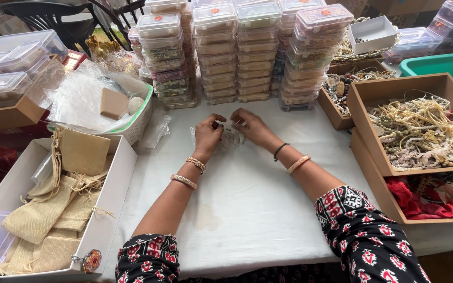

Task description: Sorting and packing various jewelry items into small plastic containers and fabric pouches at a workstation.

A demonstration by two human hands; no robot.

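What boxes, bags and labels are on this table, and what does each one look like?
Clear lidded plastic boxes: tall stacks at the back, small round orange stickers on top.
Small clear plastic bag: held between left hand and right hand.
Burlap drawstring pouches: beige, lying in a white box at left.
Wooden trays: right side, heaped with bead necklaces.
Green tub: far right, behind the trays.

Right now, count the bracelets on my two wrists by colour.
Gold bangles: 3
Black band: 1
Total: 4
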